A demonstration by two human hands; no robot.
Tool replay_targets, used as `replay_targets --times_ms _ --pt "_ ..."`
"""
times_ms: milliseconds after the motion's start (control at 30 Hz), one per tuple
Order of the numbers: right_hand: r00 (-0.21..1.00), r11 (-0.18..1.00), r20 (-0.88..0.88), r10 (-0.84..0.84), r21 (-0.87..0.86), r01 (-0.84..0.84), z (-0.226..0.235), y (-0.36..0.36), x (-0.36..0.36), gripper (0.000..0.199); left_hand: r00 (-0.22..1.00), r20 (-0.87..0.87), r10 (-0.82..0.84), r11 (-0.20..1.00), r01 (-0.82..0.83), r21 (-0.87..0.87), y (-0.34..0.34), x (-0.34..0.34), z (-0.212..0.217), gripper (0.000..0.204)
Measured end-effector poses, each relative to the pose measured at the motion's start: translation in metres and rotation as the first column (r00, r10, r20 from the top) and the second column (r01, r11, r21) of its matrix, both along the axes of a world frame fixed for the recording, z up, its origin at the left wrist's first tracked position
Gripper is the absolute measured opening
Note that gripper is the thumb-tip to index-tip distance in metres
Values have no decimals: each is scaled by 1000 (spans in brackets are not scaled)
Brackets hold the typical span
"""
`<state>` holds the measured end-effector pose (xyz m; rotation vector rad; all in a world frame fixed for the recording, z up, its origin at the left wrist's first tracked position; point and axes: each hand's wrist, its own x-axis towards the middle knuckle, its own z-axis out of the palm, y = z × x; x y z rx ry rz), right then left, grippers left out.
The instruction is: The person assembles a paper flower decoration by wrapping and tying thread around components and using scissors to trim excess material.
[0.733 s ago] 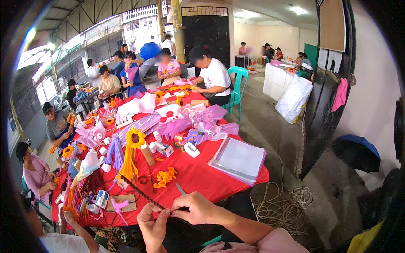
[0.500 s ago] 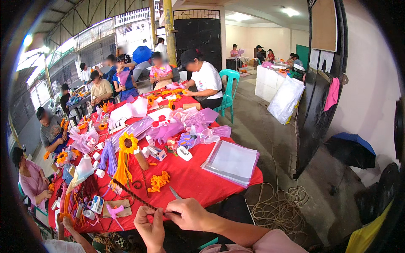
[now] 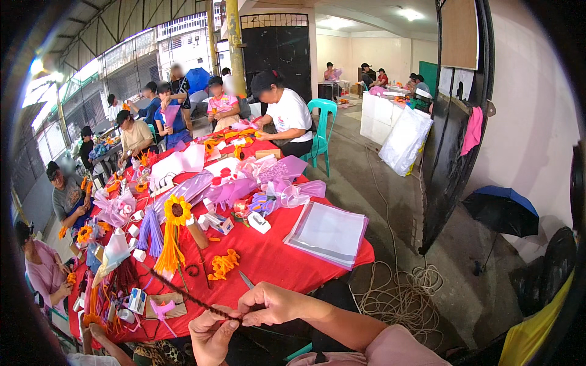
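Note:
A long dark brown fuzzy stem, like a twisted pipe cleaner (image 3: 189,295), slants from the table toward me. My left hand (image 3: 210,335) pinches it near its close end between thumb and fingertips. Right beside it, my right hand (image 3: 274,305) also grips that end, with thumb and forefinger pressed together. Just beyond my hands, scissors (image 3: 246,280) lie with a blade showing. A bundle of orange pipe-cleaner loops (image 3: 225,264) rests on the red cloth (image 3: 274,250), and a sunflower of orange pipe cleaners (image 3: 177,210) stands farther back.
Clear plastic sheets (image 3: 326,232) lie at the table's right. A pink glue gun (image 3: 162,308) sits on cardboard at the left. Purple wrapping and flowers cover the middle. Several people work around the table. Coiled rope (image 3: 400,302) and an open umbrella (image 3: 502,210) are on the floor.
The view has shifted slightly, moving the table a little left in the picture. My left hand sits slightly lower and more tilted; both hands still hold the stem's near end.

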<state>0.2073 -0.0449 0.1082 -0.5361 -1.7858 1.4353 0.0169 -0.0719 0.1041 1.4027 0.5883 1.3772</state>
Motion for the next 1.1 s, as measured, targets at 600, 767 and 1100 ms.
replay_targets --times_ms 600,767,1100 --pt "699 580 26 -714 582 571 -11 -22 -37 13 793 -175 583 811 -557 178 8 33 -14 16" --pt "895 794 -67 -441 437 424 -8 -18 -13 10 965 -40 259 965 -261 -42 1 24 -10 13" --pt "975 967 58 -214 155 203 -2 -21 6 13 993 -109 52 998 -54 -14 -7 9 3 12"
